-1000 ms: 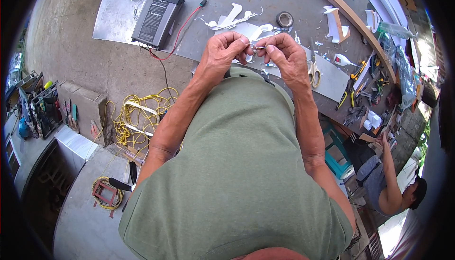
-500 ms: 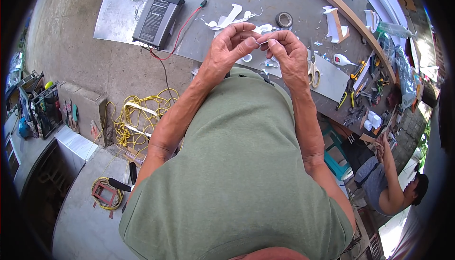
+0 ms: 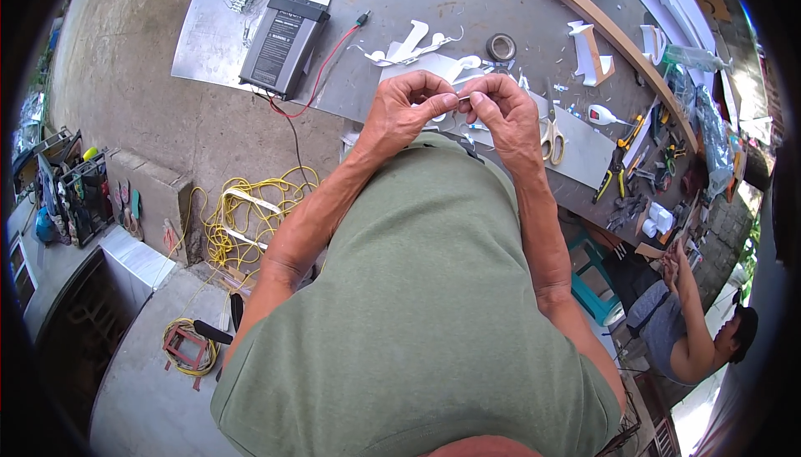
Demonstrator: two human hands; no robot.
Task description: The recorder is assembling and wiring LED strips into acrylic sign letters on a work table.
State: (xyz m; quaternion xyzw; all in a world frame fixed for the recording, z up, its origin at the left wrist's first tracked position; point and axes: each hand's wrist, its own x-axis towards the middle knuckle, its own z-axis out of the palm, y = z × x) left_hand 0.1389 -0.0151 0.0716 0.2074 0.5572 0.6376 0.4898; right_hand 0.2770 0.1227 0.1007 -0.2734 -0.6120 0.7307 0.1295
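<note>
Close together over the table's near edge, my left hand (image 3: 399, 117) and my right hand (image 3: 509, 125) pinch a thin, pale, wire-like piece (image 3: 465, 97) between thumbs and fingertips. Most of it is hidden by the fingers, so its exact kind is unclear. Just beyond the hands lie white shaped pieces with thin wires (image 3: 409, 50) and a roll of dark tape (image 3: 501, 47). Scissors with beige handles (image 3: 552, 142) rest beside my right wrist. Small white bits are partly covered beneath my hands.
A grey power unit (image 3: 285, 47) with red and black leads stands at the table's left. Pliers (image 3: 616, 169) and other tools lie on the right, inside a curved brown strip (image 3: 601, 19). A co-worker (image 3: 676, 323) sits at the right; yellow cord (image 3: 242, 223) tangles on the floor.
Both hands have come slightly nearer my body, still pinching the thin piece. My left fingers sit lower and more curled. The whole view has shifted a little.
</note>
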